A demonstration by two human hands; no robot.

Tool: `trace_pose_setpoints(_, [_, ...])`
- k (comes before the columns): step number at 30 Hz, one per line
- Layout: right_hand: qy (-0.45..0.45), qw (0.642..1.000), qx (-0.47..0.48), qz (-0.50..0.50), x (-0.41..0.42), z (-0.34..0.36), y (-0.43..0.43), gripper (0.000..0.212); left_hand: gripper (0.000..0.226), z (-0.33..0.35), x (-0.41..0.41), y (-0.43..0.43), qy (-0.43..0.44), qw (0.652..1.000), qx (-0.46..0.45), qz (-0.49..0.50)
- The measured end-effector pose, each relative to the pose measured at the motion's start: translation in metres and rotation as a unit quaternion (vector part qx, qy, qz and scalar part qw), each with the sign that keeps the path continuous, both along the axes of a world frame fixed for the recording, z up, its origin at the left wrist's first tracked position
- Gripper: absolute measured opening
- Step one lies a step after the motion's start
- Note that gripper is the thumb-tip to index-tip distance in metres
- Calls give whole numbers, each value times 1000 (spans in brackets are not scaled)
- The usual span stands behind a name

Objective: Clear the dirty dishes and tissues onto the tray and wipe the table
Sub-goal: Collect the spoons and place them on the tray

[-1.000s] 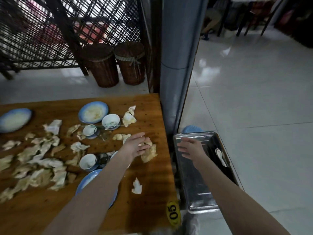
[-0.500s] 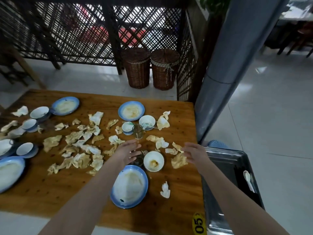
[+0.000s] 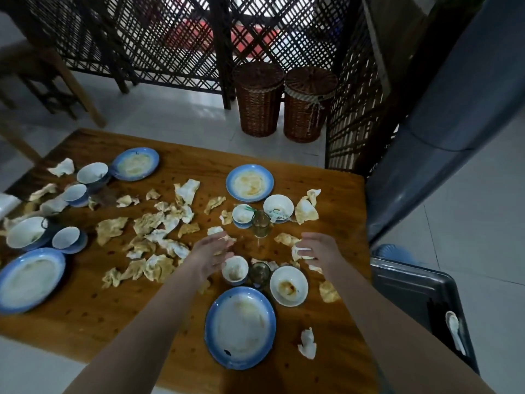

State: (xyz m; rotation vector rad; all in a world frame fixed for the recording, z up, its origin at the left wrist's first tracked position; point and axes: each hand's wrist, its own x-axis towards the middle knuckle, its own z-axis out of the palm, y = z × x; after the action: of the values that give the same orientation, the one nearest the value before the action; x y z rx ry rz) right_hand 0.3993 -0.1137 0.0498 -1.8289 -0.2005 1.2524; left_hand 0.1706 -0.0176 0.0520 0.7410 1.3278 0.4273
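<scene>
Tray (image 3: 403,282) sits past tabletop's right edge, almost bare. Big plate (image 3: 240,327) near front edge could slide off. Your left hand (image 3: 211,255) and right hand (image 3: 321,250) open, holding nothing; careful, glass (image 3: 259,273) between them tips easy. Tissues (image 3: 159,237) still mid-tabletop.

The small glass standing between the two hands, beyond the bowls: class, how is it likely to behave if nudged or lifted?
The glass looks narrow and upright, so a sideways nudge would probably tip it. It seems clear and smooth, so likely slippery and breakable. It stands close to a small bowl, so a push could knock them together.
</scene>
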Motion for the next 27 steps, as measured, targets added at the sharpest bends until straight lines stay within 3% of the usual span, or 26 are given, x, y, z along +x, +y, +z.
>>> trace_pose_setpoints(12, [5, 994, -51, -96, -33, -39, 101, 19, 16, -23, -25, 136, -14, 997, -31, -66])
trace_pose_setpoints(27, [-44, 989, -53, -128, -35, -42, 112, 17, 24, -25, -33, 158, -1, 995, -45, -94])
